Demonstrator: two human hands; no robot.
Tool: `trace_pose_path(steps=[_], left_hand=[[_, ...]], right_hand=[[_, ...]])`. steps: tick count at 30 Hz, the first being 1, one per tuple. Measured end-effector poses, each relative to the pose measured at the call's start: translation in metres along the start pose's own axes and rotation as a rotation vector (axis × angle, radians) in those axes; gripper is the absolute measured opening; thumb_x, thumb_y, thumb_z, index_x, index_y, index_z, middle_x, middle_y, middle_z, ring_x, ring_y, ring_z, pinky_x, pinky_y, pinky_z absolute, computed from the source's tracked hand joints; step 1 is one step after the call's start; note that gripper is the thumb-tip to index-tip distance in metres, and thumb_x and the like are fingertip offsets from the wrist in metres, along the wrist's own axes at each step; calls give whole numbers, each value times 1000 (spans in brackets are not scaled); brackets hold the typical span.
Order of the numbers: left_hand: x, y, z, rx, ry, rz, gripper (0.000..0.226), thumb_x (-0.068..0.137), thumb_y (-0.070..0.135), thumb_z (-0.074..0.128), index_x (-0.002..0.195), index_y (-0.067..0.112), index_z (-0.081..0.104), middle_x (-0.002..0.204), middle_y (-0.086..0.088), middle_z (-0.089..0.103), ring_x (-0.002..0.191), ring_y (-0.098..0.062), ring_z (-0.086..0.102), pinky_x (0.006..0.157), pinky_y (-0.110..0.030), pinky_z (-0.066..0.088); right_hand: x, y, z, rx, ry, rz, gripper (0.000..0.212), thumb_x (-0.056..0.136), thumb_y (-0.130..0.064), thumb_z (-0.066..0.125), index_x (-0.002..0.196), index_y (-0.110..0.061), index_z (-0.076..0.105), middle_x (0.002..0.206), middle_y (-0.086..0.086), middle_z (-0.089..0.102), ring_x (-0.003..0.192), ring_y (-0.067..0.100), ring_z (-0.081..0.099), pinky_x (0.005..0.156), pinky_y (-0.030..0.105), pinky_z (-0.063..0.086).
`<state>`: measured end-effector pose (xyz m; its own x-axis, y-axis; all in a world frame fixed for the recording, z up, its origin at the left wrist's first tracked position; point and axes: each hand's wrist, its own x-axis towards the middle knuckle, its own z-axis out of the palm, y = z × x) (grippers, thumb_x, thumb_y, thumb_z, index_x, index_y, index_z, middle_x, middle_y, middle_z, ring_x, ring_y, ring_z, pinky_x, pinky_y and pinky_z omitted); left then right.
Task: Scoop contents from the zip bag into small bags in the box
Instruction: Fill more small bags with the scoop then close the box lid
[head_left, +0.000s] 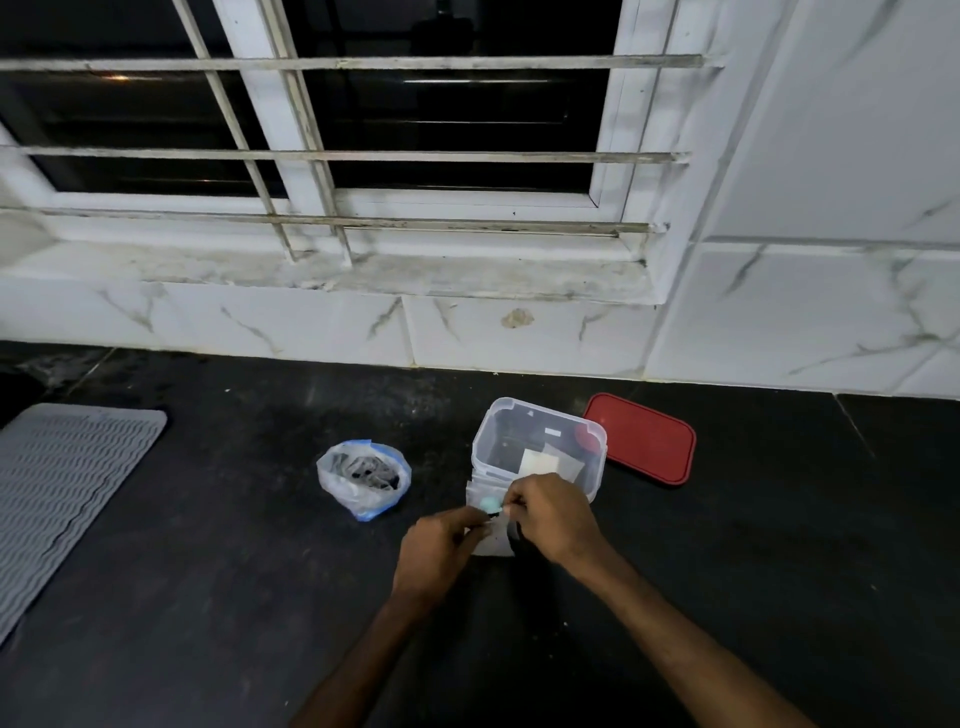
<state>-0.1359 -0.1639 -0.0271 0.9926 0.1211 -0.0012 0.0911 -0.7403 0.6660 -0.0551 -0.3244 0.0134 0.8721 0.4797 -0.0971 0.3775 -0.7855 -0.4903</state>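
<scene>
An open zip bag (363, 480) with dark contents stands on the black counter, left of a clear plastic box (537, 447) that holds small bags. In front of the box my left hand (441, 551) pinches the top edge of a small clear bag (493, 540). My right hand (558, 519) grips the same bag's top and what looks like a small pale-green scoop (489, 503) at its mouth. The lower right part of the small bag is hidden behind my right hand.
A red lid (644, 439) lies right of the box. A grey ribbed mat (62, 483) covers the counter's left end. The white tiled wall (519, 332) and a barred window rise behind the counter.
</scene>
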Motion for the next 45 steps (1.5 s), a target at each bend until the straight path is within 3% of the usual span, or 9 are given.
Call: trace_pose_path(steps=[4,7,12,16,19,22,33,39,45], left_hand=[[-12,3,5,-64,36,-96,21,89,31,67,109,34,72,103,19,73,89,7,65,75,-7,46],[-16,8,8,-66,60,-113,18,88,33,68,105,35,72,99,19,74,87,7,66,76,-14,51],[-18,9,6,-27,35,-116,20,89,33,66,108,34,70,106,18,70,91,5,65,78,-10,48],[-26,13,16,8,-33,-101,18,90,31,65,107,38,67,106,20,66,88,8,62,75,-8,48],[-28,20,21,21,-55,-93,19,90,33,64,108,39,65,104,23,66,86,10,62,72,-7,47],[-20,31,23,26,-79,-70,18,92,36,61,109,39,64,103,21,66,85,9,63,73,-10,50],[-21,29,15,-24,-110,-118,13,89,39,61,100,35,67,93,14,73,83,2,66,80,-28,55],[-20,24,20,-40,-178,-105,22,89,35,58,110,38,60,97,12,74,79,-8,69,83,-35,57],[-18,9,1,-103,-164,-41,29,93,31,55,119,44,50,90,10,73,61,3,64,74,-30,58]], right_hand=[[-9,1,6,-15,87,-53,19,91,-24,65,108,-22,73,106,-4,72,100,13,64,87,32,54],[-12,11,8,86,156,-36,18,91,-26,65,108,-25,73,107,-9,72,102,8,64,89,30,53],[-18,37,1,602,253,150,11,92,-14,65,87,-18,74,80,-9,73,75,3,67,70,23,53],[-42,70,9,647,226,277,24,98,-11,51,79,-21,62,73,-2,63,64,11,58,62,31,52],[-55,75,11,732,171,308,19,100,-11,49,92,-20,64,79,3,62,62,12,56,54,20,51],[-53,66,-1,839,133,248,21,97,-7,54,104,-23,66,85,2,68,68,11,62,61,23,56],[-16,24,1,837,117,177,19,96,-5,57,98,-22,67,82,3,72,61,5,61,58,20,53],[-12,20,11,800,122,199,19,95,-6,58,97,-22,67,80,3,73,60,8,61,57,20,53],[-9,14,13,778,150,215,16,95,-6,58,101,-16,69,80,3,72,60,8,61,58,22,53]])
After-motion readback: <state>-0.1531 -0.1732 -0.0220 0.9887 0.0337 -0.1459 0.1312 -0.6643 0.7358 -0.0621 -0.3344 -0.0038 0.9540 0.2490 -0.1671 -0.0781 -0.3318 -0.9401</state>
